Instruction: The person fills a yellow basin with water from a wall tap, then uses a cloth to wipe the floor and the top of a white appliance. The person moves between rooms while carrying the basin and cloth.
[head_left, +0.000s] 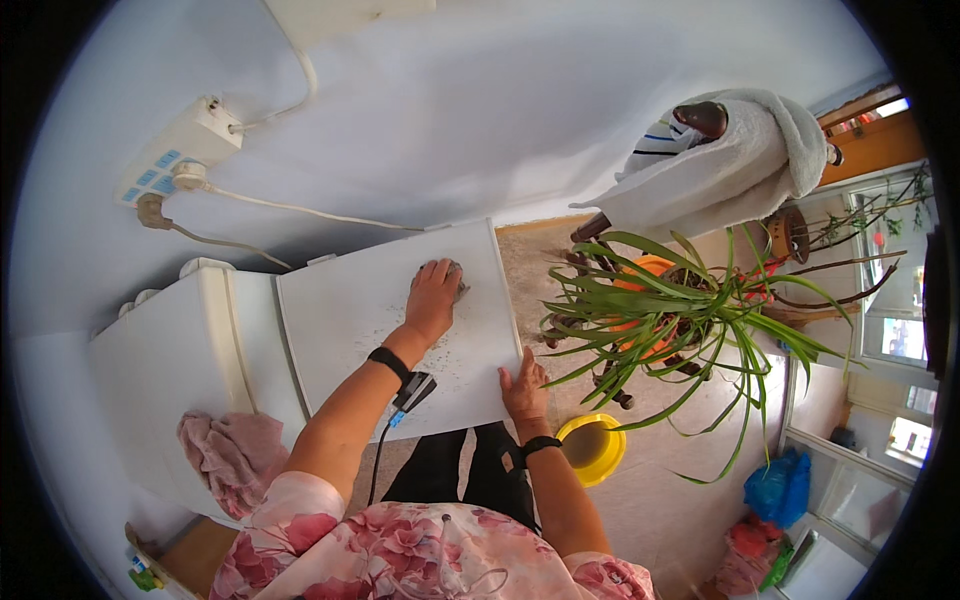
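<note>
My left hand presses flat on the white panel of a household appliance. Under its fingers is a greyish cloth or scouring pad, mostly hidden by the hand. Dark specks and smears mark the panel below and around that hand. My right hand rests at the panel's right edge, thumb spread from the fingers, gripping nothing that I can see. Both wrists wear black bands, and a small black device with a cable hangs by the left one. To the left, a pink towel drapes over the appliance's other section.
A yellow basin of murky water stands on the floor near my right forearm. Long-leaved potted plant spreads at right, below a towel-draped dark wooden stand. A power strip with plugged cords hangs on the wall. Plastic bags lie lower right.
</note>
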